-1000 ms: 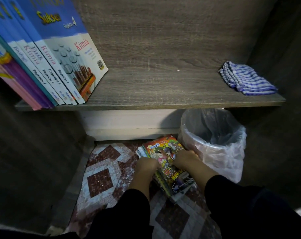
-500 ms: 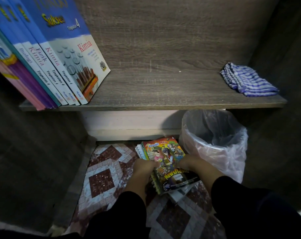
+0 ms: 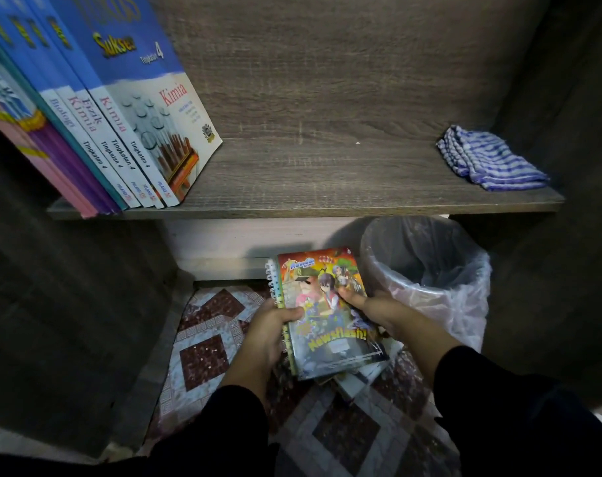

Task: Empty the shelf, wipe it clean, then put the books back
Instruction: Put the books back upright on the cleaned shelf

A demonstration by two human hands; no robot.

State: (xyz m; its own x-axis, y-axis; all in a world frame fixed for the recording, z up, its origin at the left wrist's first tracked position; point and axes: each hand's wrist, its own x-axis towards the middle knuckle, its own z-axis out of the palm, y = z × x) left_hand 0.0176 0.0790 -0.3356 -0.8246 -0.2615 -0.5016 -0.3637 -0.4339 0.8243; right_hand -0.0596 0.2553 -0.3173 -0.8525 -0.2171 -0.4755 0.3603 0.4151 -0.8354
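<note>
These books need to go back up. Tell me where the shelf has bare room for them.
The shelf is bare across its middle, between the leaning textbooks on the left and the striped cloth at the right end. The left end is crowded. Both hands, left hand and right hand, grip the comic stack below.

Blue-and-white striped cloth (image 3: 489,163), blue-and-white textbooks (image 3: 120,108), brightly multicoloured comic (image 3: 327,311), maroon-and-white diamond-patterned floor (image 3: 203,359).

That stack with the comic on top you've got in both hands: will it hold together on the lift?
Probably shifty: the comic looks glossy, and the spiral notebook beneath sits offset, so layers may slide. The left hand and right hand grip opposite edges, which should help.
</note>
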